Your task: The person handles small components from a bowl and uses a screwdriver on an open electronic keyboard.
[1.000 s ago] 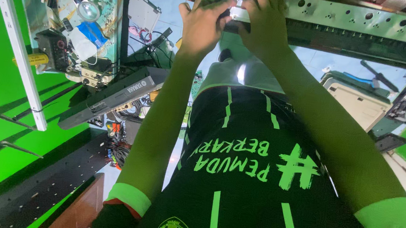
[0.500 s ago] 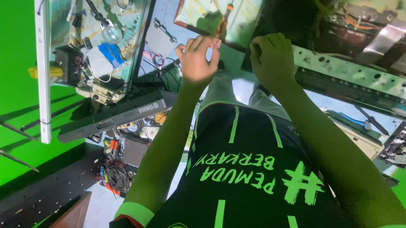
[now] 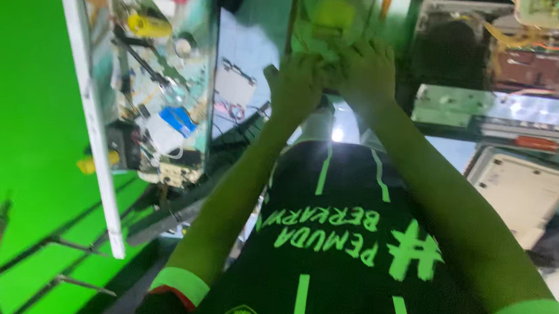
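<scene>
Pale green board (image 3: 328,20), blurred, propped or lying just beyond the person's two hands at the far end of the view; both hands meet on its near edge. Left hand (image 3: 297,84) is curled, fingers bent against the board's lower edge; right hand (image 3: 365,73) lies over it beside the left, fingers folded down. Whether either truly grips it or only presses on it, cannot tell; motion blur hides the fingertips. Arms stretched out together, probably to steady the piece from both sides. Board's long axis seems to run away from the person, though its far end is cut off by the frame. To the left, a cluttered glass-topped tray (image 3: 163,100) of small parts; to the right, a long metal chassis strip (image 3: 499,115).
</scene>
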{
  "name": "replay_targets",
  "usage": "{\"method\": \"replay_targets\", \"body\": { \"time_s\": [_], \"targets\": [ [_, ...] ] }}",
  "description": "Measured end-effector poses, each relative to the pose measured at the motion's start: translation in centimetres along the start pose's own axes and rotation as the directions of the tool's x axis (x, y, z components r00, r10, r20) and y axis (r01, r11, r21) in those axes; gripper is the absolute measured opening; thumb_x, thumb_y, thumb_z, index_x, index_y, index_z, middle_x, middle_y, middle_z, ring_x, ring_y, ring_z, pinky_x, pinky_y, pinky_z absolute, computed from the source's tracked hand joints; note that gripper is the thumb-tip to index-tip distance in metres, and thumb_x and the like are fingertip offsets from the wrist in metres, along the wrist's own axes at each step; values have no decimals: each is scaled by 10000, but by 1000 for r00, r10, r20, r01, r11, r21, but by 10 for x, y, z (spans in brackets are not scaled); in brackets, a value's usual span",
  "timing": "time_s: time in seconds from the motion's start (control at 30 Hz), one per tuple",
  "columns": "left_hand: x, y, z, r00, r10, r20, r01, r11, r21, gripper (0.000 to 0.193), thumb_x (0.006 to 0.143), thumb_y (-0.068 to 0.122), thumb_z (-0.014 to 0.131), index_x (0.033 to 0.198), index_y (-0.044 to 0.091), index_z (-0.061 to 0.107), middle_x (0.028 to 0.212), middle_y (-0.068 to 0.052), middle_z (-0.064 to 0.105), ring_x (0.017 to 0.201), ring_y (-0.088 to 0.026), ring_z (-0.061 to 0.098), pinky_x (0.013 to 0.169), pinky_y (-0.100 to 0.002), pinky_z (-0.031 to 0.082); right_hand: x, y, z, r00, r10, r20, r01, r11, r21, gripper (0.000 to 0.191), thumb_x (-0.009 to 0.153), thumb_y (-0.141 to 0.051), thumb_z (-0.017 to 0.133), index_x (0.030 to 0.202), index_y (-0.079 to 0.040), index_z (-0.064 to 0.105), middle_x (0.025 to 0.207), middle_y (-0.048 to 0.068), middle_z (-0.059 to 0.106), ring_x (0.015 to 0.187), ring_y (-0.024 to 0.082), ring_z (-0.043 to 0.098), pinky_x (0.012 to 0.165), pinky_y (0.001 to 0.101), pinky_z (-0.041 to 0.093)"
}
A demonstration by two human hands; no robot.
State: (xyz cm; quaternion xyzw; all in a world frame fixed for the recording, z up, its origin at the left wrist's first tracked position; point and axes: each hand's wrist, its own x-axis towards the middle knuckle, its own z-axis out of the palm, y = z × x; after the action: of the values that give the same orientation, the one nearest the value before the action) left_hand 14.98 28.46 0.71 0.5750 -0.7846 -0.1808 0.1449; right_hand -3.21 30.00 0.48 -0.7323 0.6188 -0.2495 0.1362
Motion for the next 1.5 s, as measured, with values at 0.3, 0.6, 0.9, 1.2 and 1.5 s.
{"method": "replay_targets", "body": {
  "time_s": [0.3, 0.6, 0.9, 1.2, 1.5],
  "targets": [
    [6, -31, 5, 992, 82, 96, -77, 996, -49, 355, 866, 163, 634, 1220, 168, 663, 1240, -44, 654, 1195, -262, 571, 962, -532, 328, 9, -18, 34, 991, 136, -20, -137, 982, -131, 239, 899, -229, 764, 1089, -87, 748, 1137, 112, 679, 1168, 331, 577, 1000, 495, 400],
    [11, -37, 2, 989, 62, 132, -39, 984, -171, 326, 895, 126, 609, 1207, 154, 697, 1240, -78, 655, 1205, -287, 579, 1026, -505, 368, 12, -17, 39, 989, 123, 83, -89, 938, -335, 194, 893, -254, 712, 993, -89, 690, 1088, 118, 655, 1137, 323, 576, 999, 508, 389],
    [21, -24, 9, 776, -225, 589, 626, 389, -676, 345, 1015, 239, 609, 1268, 14, 678, 1013, -159, 740, 841, -245, 751, 706, -371, 575, -3, -39, 12, 995, 95, -10, -96, 991, -95, 208, 992, -222, 686, 1156, -96, 708, 1156, 104, 670, 1149, 291, 588, 1050, 500, 372],
    [17, -50, 23, 696, -158, 700, 692, -112, -713, 406, 998, 208, 659, 1293, -71, 645, 1057, -103, 743, 941, -175, 690, 832, -293, 589, -8, -20, 39, 937, 349, -5, -333, 901, 278, 220, 1003, -201, 695, 1199, -103, 722, 1212, 143, 673, 1163, 336, 608, 1016, 467, 499],
    [6, -65, 12, 777, -120, 619, 630, 149, -762, 382, 1015, 206, 652, 1301, -46, 670, 1160, -142, 763, 990, -166, 710, 891, -292, 579, 12, -33, 37, 964, 260, 59, -255, 963, -86, 309, 890, -304, 733, 1081, -62, 734, 1097, 165, 668, 1106, 361, 575, 975, 520, 405]
  ]
}}
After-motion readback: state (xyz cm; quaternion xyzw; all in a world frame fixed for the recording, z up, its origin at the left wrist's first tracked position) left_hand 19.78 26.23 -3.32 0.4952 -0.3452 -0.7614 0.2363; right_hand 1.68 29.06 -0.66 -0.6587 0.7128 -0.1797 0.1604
